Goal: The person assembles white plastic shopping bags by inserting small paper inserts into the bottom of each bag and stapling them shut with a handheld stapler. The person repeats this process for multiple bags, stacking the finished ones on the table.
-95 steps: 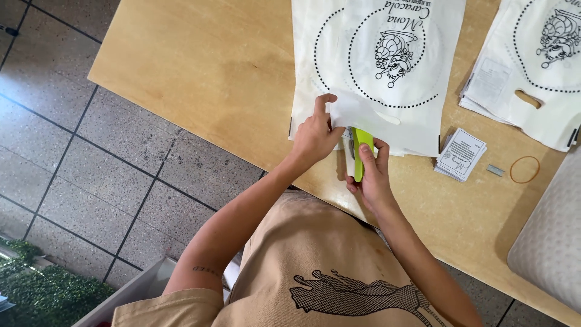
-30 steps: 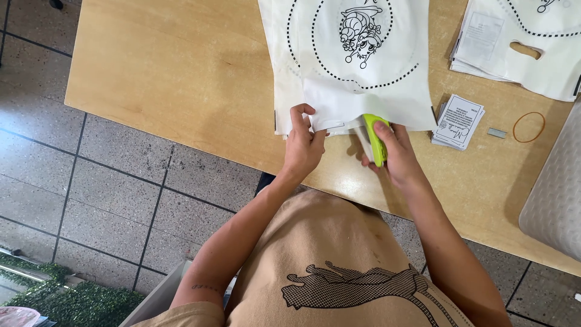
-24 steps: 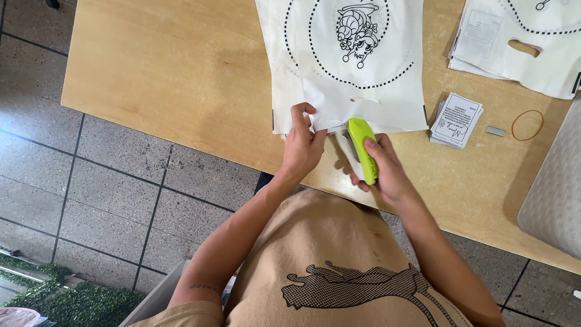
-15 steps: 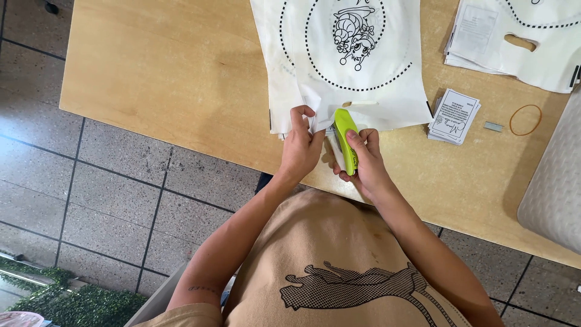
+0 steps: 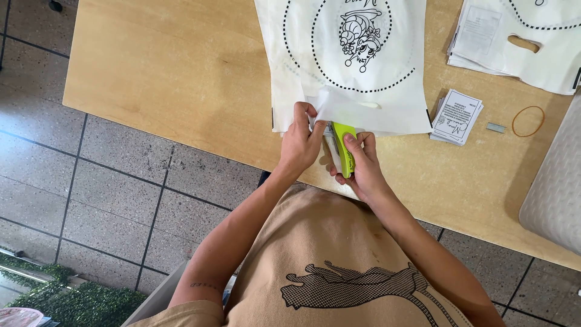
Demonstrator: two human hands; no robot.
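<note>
Pale wooden tabletop (image 5: 181,79) fills the upper part of the frame, with grey stone floor tiles (image 5: 91,200) running along its lower left edge. Your left hand (image 5: 301,142) sits at the near edge of the white plastic bag printed with a dotted black ring and a small drawing (image 5: 357,72), its fingers pressed together in a pinch on a folded flap of white paper (image 5: 330,103) at the bag's bottom edge, apparently so the layers stay lined up and flat. Your right hand (image 5: 362,166) wraps the lime-green handheld stapler (image 5: 345,148), thumb and fingers closed around its body, just right of centre frame. The stapler's long axis runs nearly up and down the frame, tilted slightly, with its mouth pointing toward the top of the frame and tucked at the bag's edge beside your pinching fingers; the back end lies in your palm. To the right lie a small stack of white printed cards (image 5: 458,116), a short grey strip of staples (image 5: 495,127) and a tan rubber band (image 5: 528,121), near enough to reach. Further white bags with a cut-out handle (image 5: 526,42) are stacked in the upper right corner.
</note>
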